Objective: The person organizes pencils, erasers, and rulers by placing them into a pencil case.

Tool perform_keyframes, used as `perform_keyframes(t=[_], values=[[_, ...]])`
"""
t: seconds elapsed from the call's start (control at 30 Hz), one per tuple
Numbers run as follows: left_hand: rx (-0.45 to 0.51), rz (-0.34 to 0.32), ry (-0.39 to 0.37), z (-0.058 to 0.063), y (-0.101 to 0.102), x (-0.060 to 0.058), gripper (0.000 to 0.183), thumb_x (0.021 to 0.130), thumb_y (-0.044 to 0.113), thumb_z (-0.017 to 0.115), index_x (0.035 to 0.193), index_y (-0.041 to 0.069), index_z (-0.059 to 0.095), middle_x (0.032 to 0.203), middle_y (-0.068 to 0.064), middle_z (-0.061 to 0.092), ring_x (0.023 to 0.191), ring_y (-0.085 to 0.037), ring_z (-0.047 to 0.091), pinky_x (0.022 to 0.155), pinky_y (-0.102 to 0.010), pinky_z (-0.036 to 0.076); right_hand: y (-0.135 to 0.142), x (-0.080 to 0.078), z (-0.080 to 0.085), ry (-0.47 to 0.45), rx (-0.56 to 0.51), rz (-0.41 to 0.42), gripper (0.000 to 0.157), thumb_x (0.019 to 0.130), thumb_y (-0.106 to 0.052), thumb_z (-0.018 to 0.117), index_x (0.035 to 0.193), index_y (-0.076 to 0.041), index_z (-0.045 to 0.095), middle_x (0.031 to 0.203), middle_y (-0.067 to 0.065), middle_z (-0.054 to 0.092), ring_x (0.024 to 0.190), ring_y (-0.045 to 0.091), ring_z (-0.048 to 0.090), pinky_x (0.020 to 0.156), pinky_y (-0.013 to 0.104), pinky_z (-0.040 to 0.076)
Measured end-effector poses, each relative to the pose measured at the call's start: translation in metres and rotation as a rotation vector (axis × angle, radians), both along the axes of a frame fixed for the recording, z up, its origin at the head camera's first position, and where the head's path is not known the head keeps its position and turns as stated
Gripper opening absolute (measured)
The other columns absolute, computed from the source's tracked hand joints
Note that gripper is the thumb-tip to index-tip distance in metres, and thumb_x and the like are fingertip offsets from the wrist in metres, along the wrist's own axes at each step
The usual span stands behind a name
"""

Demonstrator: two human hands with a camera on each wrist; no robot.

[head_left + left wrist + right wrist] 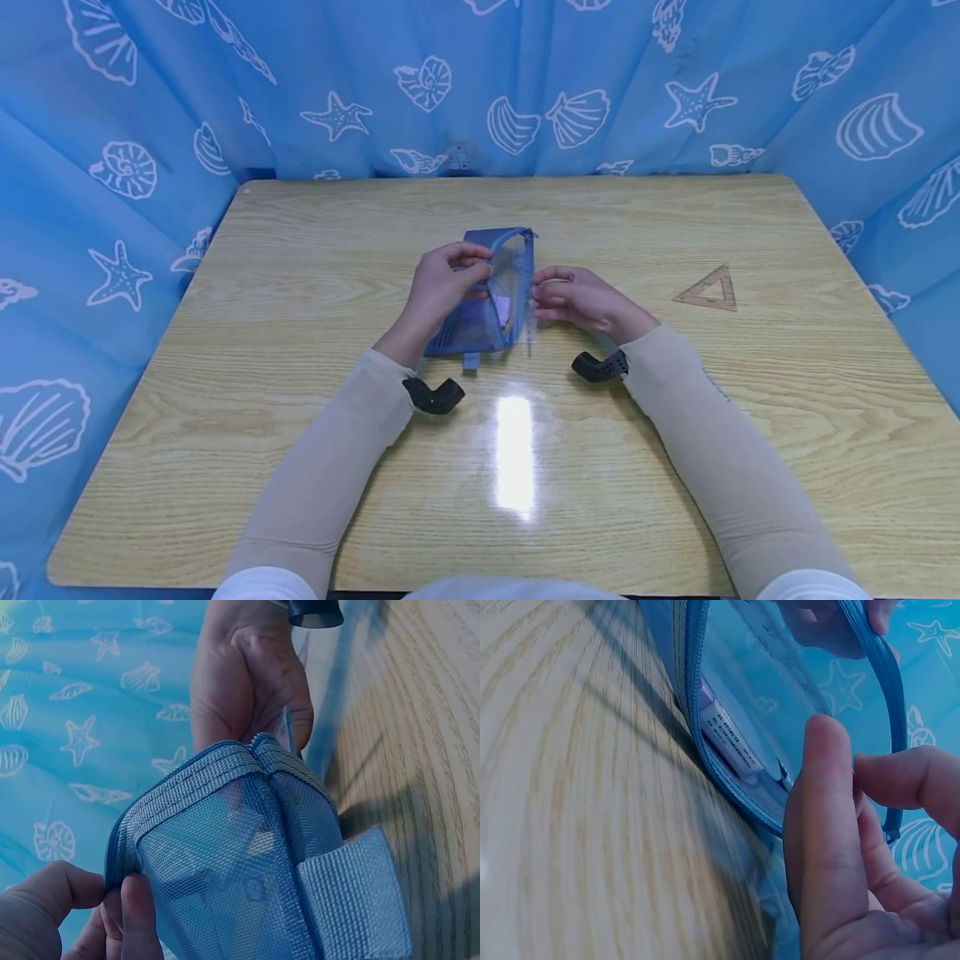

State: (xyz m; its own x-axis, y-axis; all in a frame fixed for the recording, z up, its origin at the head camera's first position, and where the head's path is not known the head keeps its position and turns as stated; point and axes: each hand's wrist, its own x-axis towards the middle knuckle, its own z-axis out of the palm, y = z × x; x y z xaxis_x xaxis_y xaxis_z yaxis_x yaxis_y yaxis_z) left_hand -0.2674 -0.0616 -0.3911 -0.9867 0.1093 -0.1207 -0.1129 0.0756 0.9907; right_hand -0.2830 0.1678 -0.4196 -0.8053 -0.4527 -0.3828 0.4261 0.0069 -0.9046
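A blue mesh zip pouch point(474, 327) stands tilted on the table with its zipped mouth spread open toward the right. My left hand point(447, 282) pinches the zipper edge between thumb and fingers. At the mouth, my right hand point(576, 298) holds a thin, clear plastic piece point(287, 729) between thumb and fingers; its full shape is hard to make out. Inside the pouch lies a small white-and-purple block with printed text point(727, 739). A fabric tab point(356, 896) sticks out from the pouch's end.
A clear, orange-tinted triangular set square point(708, 302) lies on the wooden table point(637, 467) to the right of my right hand. A blue curtain point(465, 92) with white shells and starfish borders the table's back and sides.
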Motion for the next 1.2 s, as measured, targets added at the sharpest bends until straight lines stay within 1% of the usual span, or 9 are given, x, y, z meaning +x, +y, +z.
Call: perform_keyframes(t=[0.17,0.27,0.4,0.6,0.7,0.87,0.97,1.1,1.2], values=[[-0.004,-0.011,-0.004,0.0,0.001,0.001,0.019,0.09,0.008,0.067,0.109,0.008,0.071,0.096,-0.006,0.062,0.083,-0.019,0.062,0.071,-0.032,0.063,-0.004,0.001,0.001,-0.005,-0.014,-0.034,0.024,0.1,-0.001,0.047,0.124,0.002,0.045,0.096,0.004,0.06,0.088,0.012,0.064,0.082,0.022,0.059],[-0.009,-0.015,0.0,0.0,0.002,0.002,0.019,0.091,0.008,0.066,0.109,0.008,0.071,0.096,-0.006,0.062,0.083,-0.02,0.063,0.071,-0.031,0.063,-0.007,0.0,-0.001,0.008,-0.015,-0.053,0.025,0.1,-0.001,0.047,0.125,0.003,0.044,0.099,0.006,0.059,0.089,0.013,0.064,0.082,0.023,0.059],[-0.016,-0.012,-0.002,0.001,0.003,0.002,0.019,0.091,0.008,0.066,0.11,0.008,0.071,0.097,-0.007,0.062,0.084,-0.02,0.063,0.071,-0.031,0.063,-0.014,0.0,-0.006,0.029,-0.003,-0.065,0.028,0.1,0.001,0.047,0.128,0.007,0.043,0.103,0.01,0.058,0.089,0.015,0.065,0.083,0.025,0.06],[-0.018,-0.011,-0.007,0.001,0.003,0.002,0.024,0.091,0.008,0.065,0.114,0.004,0.069,0.097,-0.007,0.061,0.084,-0.02,0.063,0.072,-0.03,0.062,-0.022,0.002,-0.009,0.052,0.019,-0.107,0.03,0.097,0.003,0.049,0.126,0.01,0.043,0.097,0.01,0.06,0.084,0.015,0.068,0.081,0.026,0.061],[-0.016,-0.017,-0.004,0.001,0.003,0.002,0.027,0.091,0.008,0.065,0.117,0.002,0.068,0.097,-0.007,0.061,0.084,-0.02,0.063,0.072,-0.03,0.062,-0.025,0.003,-0.007,0.067,0.059,-0.119,0.034,0.097,0.002,0.052,0.128,0.011,0.043,0.095,0.01,0.061,0.082,0.014,0.069,0.079,0.025,0.061],[-0.018,-0.015,-0.003,0.0,0.003,0.002,0.021,0.092,0.009,0.065,0.112,0.006,0.07,0.097,-0.007,0.062,0.084,-0.02,0.063,0.072,-0.03,0.063,-0.03,0.004,-0.006,0.107,0.155,-0.132,0.037,0.096,-0.001,0.056,0.129,0.01,0.047,0.09,0.009,0.067,0.079,0.013,0.07,0.076,0.025,0.061],[-0.018,-0.014,-0.003,0.0,0.004,0.002,0.02,0.092,0.008,0.065,0.111,0.007,0.07,0.097,-0.007,0.062,0.084,-0.02,0.063,0.072,-0.03,0.063,-0.033,0.005,-0.004,0.134,0.201,-0.139,0.035,0.095,-0.002,0.058,0.127,0.01,0.049,0.088,0.008,0.069,0.076,0.013,0.07,0.074,0.026,0.062],[-0.017,-0.018,-0.002,-0.001,0.003,0.002,0.023,0.091,0.008,0.065,0.114,0.005,0.069,0.097,-0.007,0.061,0.083,-0.02,0.063,0.072,-0.03,0.062,-0.036,0.006,-0.004,0.158,0.242,-0.147,0.034,0.095,-0.003,0.061,0.125,0.01,0.054,0.088,0.009,0.07,0.074,0.012,0.069,0.072,0.027,0.062],[-0.017,-0.019,-0.003,-0.001,0.003,0.002,0.026,0.091,0.008,0.065,0.116,0.003,0.069,0.097,-0.006,0.061,0.083,-0.019,0.063,0.072,-0.03,0.062,-0.037,0.007,-0.004,0.18,0.268,-0.142,0.034,0.095,-0.004,0.062,0.125,0.009,0.057,0.092,0.011,0.071,0.074,0.012,0.07,0.073,0.027,0.062]])
